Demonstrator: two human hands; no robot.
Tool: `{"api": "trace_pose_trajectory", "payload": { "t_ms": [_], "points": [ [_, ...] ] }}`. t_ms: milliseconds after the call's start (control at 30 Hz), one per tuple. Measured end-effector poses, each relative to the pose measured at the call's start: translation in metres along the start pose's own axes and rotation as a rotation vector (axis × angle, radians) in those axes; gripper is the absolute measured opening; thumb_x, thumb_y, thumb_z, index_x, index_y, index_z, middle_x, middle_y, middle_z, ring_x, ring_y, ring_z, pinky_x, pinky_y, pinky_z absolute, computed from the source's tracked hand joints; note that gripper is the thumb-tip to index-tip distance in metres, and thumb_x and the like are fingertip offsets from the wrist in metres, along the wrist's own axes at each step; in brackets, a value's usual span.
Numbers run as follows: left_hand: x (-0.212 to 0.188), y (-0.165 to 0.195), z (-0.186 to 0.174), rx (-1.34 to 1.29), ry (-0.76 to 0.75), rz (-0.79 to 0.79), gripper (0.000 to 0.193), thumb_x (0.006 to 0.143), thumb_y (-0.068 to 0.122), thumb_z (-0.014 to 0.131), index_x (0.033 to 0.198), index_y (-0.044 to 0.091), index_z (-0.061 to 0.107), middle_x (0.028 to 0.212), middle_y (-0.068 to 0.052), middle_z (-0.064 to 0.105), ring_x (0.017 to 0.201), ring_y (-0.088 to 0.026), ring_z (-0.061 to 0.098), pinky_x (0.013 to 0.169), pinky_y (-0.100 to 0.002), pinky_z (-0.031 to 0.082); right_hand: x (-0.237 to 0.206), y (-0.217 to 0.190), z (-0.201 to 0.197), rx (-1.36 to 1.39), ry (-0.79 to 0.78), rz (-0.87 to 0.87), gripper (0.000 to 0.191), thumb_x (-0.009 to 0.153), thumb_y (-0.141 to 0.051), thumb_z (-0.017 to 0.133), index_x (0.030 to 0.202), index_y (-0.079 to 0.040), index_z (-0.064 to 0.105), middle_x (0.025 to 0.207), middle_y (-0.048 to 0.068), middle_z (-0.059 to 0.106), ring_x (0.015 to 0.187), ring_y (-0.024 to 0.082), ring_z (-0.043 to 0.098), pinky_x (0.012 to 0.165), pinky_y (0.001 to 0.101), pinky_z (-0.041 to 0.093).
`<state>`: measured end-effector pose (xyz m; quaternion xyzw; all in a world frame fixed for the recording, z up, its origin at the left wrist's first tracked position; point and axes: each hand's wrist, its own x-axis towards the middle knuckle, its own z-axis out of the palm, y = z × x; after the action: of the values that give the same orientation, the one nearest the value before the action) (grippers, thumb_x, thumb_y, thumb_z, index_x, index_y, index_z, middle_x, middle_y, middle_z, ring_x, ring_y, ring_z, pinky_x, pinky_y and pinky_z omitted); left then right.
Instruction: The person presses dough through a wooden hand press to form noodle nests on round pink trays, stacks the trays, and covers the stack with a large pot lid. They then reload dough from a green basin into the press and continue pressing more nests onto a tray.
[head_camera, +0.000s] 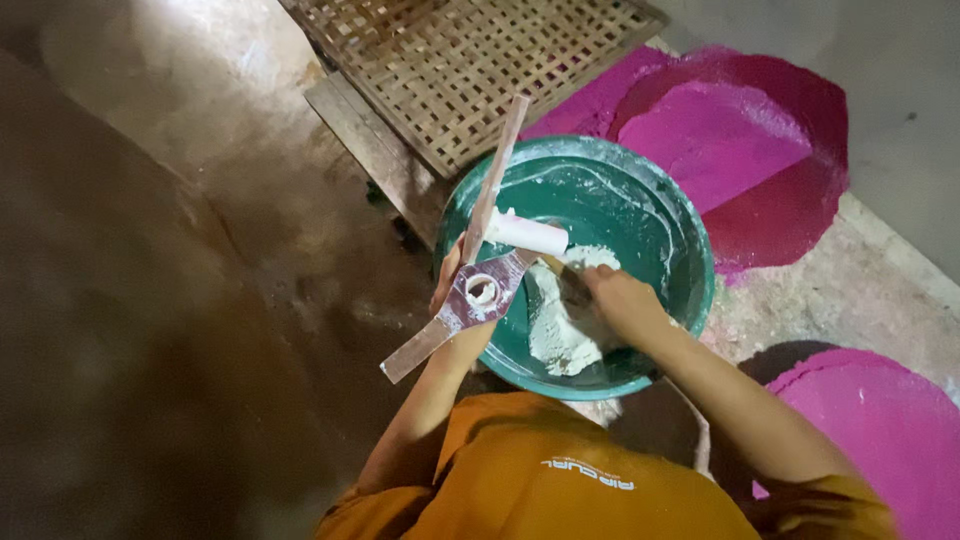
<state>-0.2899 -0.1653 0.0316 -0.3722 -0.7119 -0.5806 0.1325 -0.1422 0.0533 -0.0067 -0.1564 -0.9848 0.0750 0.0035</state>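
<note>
— Holding what, that left hand (452, 285)?

— A cross-shaped bracket (483, 290) with flat arms and a round hub. Fingers are curled shut behind the hub; a white tube (527, 234) sticks out of its top, over the basin (690, 250).

— And the right hand (622, 300)?

— Down inside the green basin, fingers closed on a thin tool (560, 270), its tip by the tube. White paste (560, 320) lies just beneath it.

— Around them?

— A bamboo lattice (450, 60) beyond the basin, 2 pink powder heaps (720, 130) on the floor to the right.
</note>
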Motion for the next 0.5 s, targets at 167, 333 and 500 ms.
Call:
{"api": "trace_pose_trajectory", "payload": {
  "t_ms": [167,333,500],
  "points": [
    [-0.002,-0.003,-0.002,0.047,0.006,0.006,0.073,0.085,0.016,0.086,0.146,0.003,0.049,0.14,-0.02,0.059,0.124,-0.034,0.065,0.102,-0.039,0.055,0.012,0.016,0.027,-0.234,-0.025,-0.032,0.027,0.09,-0.018,0.058,0.112,-0.002,0.06,0.099,0.017,0.068,0.086,0.036,0.072,0.067,0.0468,0.06],
    [-0.005,-0.004,0.003,0.015,-0.015,-0.004,0.071,0.088,0.014,0.087,0.147,0.002,0.049,0.142,-0.019,0.059,0.128,-0.032,0.065,0.105,-0.038,0.055,0.029,0.023,-0.002,-0.193,-0.177,0.01,0.024,0.098,-0.017,0.053,0.115,-0.001,0.061,0.101,0.021,0.069,0.084,0.04,0.073,0.068,0.0498,0.059],
    [-0.01,-0.002,0.013,-0.068,-0.03,-0.104,0.07,0.09,0.013,0.086,0.148,0.001,0.049,0.141,-0.018,0.06,0.127,-0.027,0.065,0.105,-0.036,0.055,0.02,0.02,-0.058,0.033,-0.32,-0.108,0.032,0.09,-0.017,0.055,0.12,-0.016,0.067,0.099,0.019,0.072,0.091,0.042,0.071,0.076,0.0516,0.056]
  ]
}}
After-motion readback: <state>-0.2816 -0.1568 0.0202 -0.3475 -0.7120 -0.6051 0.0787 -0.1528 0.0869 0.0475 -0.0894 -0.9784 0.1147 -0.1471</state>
